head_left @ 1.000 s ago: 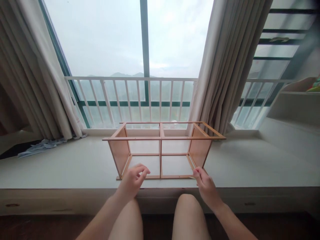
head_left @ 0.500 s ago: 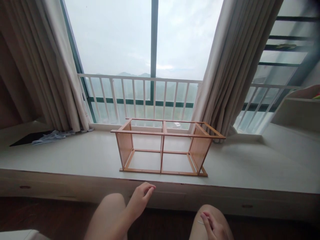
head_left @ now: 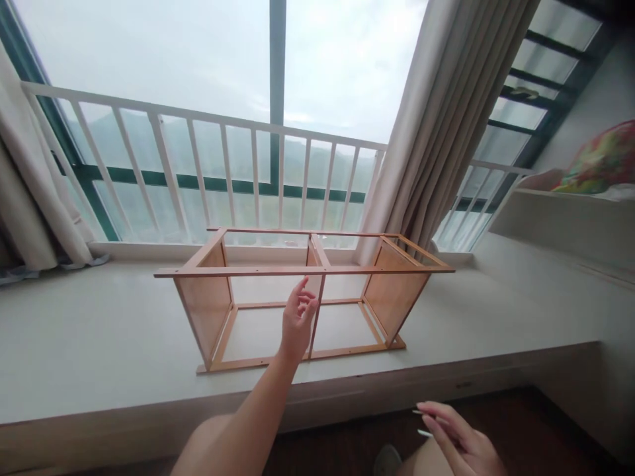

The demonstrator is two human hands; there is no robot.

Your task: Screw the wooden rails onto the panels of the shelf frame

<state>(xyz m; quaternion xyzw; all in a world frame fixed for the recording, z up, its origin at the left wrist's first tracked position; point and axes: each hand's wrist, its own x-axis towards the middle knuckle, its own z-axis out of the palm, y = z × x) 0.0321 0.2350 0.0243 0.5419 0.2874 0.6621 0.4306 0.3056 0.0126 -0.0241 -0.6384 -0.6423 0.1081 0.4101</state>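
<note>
A brown wooden shelf frame (head_left: 238, 272) lies on its side on the white window ledge (head_left: 99, 330). It has panels at both ends and a divider in the middle. My left hand (head_left: 297, 314) reaches up in front of the divider; its index finger stretches toward the front upper rail, while the other fingers are loosely curled. Whether the fingertip touches the rail is unclear. Low on the right, my right hand (head_left: 459, 436) pinches a thin, pale rod-like piece (head_left: 424, 433), whose ends stick out past the fingers. Most of that piece is hidden in the hand.
Behind the ledge stand a white railing (head_left: 223, 125) and large windows. Curtains (head_left: 436, 132) hang on both sides. At right is a white shelf unit (head_left: 550, 231) with a colourful bag (head_left: 602, 155) on it. Below the ledge's front edge lies dark floor (head_left: 526, 430).
My left hand has risen from over the knee to the frame's divider, its index finger now extended. My right hand has shifted right, still with the thin piece. The view has turned and moved closer.
</note>
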